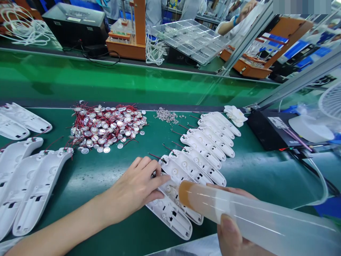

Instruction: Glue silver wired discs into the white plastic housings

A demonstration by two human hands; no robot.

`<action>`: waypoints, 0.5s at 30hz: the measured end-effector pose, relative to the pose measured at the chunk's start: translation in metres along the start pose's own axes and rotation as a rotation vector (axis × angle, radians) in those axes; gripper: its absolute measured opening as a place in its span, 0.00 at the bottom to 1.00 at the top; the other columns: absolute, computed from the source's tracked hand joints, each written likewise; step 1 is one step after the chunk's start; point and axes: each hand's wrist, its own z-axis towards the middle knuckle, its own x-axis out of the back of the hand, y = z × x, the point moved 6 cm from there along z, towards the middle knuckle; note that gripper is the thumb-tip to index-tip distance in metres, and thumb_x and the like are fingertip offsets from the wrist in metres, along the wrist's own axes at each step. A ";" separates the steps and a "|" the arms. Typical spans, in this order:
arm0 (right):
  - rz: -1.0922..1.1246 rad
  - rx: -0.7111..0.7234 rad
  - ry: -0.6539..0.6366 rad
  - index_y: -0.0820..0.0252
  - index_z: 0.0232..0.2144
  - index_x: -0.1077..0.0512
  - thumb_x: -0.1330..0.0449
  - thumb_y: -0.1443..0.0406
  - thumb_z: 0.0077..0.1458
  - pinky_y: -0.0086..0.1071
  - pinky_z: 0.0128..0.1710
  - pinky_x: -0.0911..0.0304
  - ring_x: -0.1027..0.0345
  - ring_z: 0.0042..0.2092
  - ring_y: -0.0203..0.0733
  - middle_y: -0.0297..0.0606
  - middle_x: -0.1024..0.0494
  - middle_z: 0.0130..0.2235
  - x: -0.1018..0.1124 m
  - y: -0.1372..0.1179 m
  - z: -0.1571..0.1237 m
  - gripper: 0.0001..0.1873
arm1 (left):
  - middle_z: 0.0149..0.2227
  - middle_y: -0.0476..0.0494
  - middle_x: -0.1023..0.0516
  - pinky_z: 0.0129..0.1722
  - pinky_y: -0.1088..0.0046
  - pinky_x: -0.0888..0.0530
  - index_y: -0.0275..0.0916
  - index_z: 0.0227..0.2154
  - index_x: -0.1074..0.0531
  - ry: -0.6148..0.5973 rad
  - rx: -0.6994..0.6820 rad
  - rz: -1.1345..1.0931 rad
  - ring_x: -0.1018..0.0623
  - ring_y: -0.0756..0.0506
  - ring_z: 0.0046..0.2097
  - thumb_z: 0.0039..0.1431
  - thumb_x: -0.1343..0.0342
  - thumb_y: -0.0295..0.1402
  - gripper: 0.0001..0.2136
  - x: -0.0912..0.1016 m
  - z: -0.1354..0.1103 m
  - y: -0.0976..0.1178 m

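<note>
My right hand (234,231) is wrapped round a large translucent glue tube (255,213), held at a slant with its amber end toward the left. That end hangs over a row of white plastic shells (186,165), and its tip is hard to make out. My left hand (142,183) grips the upper end of a near white plastic shell (170,190), thumb and forefinger bent over it; the fingers hide that end. The nearest shell (173,218) lies below, partly under my left hand. Short dark red wires stick out from the shells' upper ends.
A heap of round metal discs with red wires (106,124) lies beyond my left hand, beside small clear pieces (166,115). More white shells (34,185) lie at left. A black box (269,131) and a fan (331,103) stand at right. A co-worker's hand (247,10) shows behind the green barrier (106,81).
</note>
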 end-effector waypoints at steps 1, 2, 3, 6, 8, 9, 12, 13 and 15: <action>0.018 -0.001 0.006 0.59 0.41 0.35 0.44 0.49 0.51 0.50 0.32 0.32 0.30 0.34 0.54 0.46 0.26 0.35 -0.001 -0.001 0.000 0.22 | 0.38 0.43 0.34 0.35 0.68 0.41 0.43 0.49 0.36 -0.001 0.000 0.000 0.38 0.45 0.37 0.59 0.46 0.32 0.15 0.000 0.000 0.000; 0.037 0.001 0.012 0.58 0.41 0.35 0.43 0.50 0.51 0.49 0.32 0.32 0.30 0.34 0.53 0.45 0.26 0.35 -0.001 -0.003 0.001 0.22 | 0.38 0.43 0.34 0.35 0.68 0.41 0.43 0.49 0.36 -0.004 0.002 0.000 0.38 0.45 0.37 0.59 0.46 0.32 0.15 0.000 0.000 0.000; 0.049 0.009 0.016 0.58 0.41 0.35 0.42 0.50 0.50 0.48 0.32 0.32 0.30 0.34 0.53 0.44 0.26 0.35 -0.002 -0.005 0.002 0.21 | 0.38 0.43 0.34 0.35 0.68 0.41 0.42 0.49 0.36 -0.007 0.006 -0.001 0.38 0.45 0.37 0.59 0.46 0.32 0.15 0.000 0.000 0.000; 0.094 0.038 0.013 0.57 0.41 0.35 0.40 0.53 0.50 0.45 0.33 0.31 0.29 0.35 0.51 0.43 0.26 0.35 -0.004 -0.011 0.004 0.20 | 0.38 0.43 0.34 0.35 0.68 0.41 0.42 0.49 0.36 -0.016 0.011 -0.006 0.39 0.45 0.37 0.58 0.45 0.32 0.16 0.000 0.001 0.000; 0.125 0.038 0.017 0.58 0.42 0.35 0.40 0.54 0.49 0.44 0.33 0.31 0.29 0.35 0.50 0.43 0.25 0.35 -0.005 -0.011 0.005 0.20 | 0.38 0.43 0.34 0.35 0.67 0.41 0.42 0.49 0.36 -0.020 0.011 -0.009 0.39 0.45 0.37 0.58 0.45 0.32 0.16 0.000 0.001 0.000; 0.139 0.037 0.025 0.59 0.42 0.35 0.40 0.54 0.49 0.43 0.34 0.31 0.28 0.35 0.50 0.43 0.25 0.35 -0.005 -0.012 0.005 0.21 | 0.39 0.43 0.34 0.35 0.67 0.42 0.42 0.49 0.36 -0.020 0.009 -0.008 0.39 0.45 0.38 0.58 0.45 0.32 0.16 -0.001 0.001 0.000; 0.180 0.048 0.042 0.59 0.41 0.34 0.39 0.53 0.48 0.40 0.34 0.30 0.28 0.35 0.48 0.42 0.25 0.34 -0.005 -0.014 0.006 0.21 | 0.39 0.43 0.34 0.35 0.67 0.42 0.42 0.50 0.37 -0.014 0.004 -0.004 0.39 0.45 0.38 0.58 0.45 0.31 0.17 -0.001 0.000 0.000; 0.192 0.056 0.044 0.59 0.41 0.34 0.39 0.54 0.48 0.38 0.34 0.30 0.28 0.35 0.47 0.41 0.25 0.34 -0.005 -0.015 0.006 0.21 | 0.39 0.43 0.34 0.35 0.67 0.42 0.42 0.50 0.37 -0.013 0.002 -0.004 0.39 0.45 0.38 0.58 0.45 0.31 0.17 -0.001 0.000 0.000; 0.209 0.060 0.033 0.59 0.41 0.34 0.38 0.55 0.48 0.37 0.34 0.30 0.28 0.35 0.46 0.40 0.25 0.35 -0.005 -0.017 0.006 0.21 | 0.39 0.43 0.35 0.35 0.67 0.42 0.42 0.49 0.36 -0.014 0.005 -0.005 0.39 0.45 0.37 0.58 0.44 0.31 0.17 -0.001 0.000 0.000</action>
